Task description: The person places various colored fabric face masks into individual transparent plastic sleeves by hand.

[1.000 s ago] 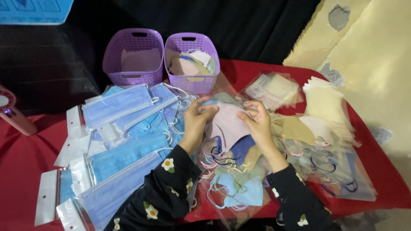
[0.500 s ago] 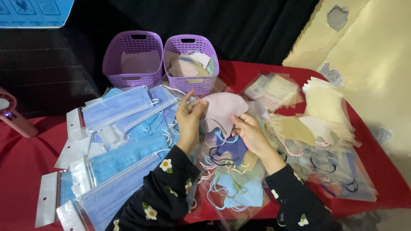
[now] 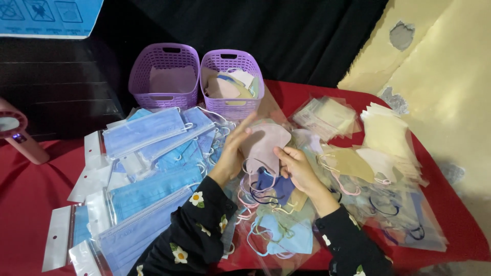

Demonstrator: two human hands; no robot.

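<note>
Dozens of bagged blue surgical masks [image 3: 148, 189] fan across the left of the red desk [image 3: 25, 204], overlapping loosely — a nudge from a sleeve could, I judge, send the slick packets sliding off the edge. Behind them stand two purple baskets, one [image 3: 163, 69] nearly bare, the other [image 3: 231, 84] with folded masks in it. At centre the left hand [image 3: 232, 151], fingers spread, and the right hand [image 3: 296, 166], curled narrow, hold a pale pink mask [image 3: 266, 145] between them, raised just above a heap of coloured masks [image 3: 271, 204]. Its loose ear loops dangle near the loops below — they could snag and drag others up. It looks soft, creased down the middle, dusty pink. Cream masks [image 3: 386, 135] lie stacked to the right.
</note>
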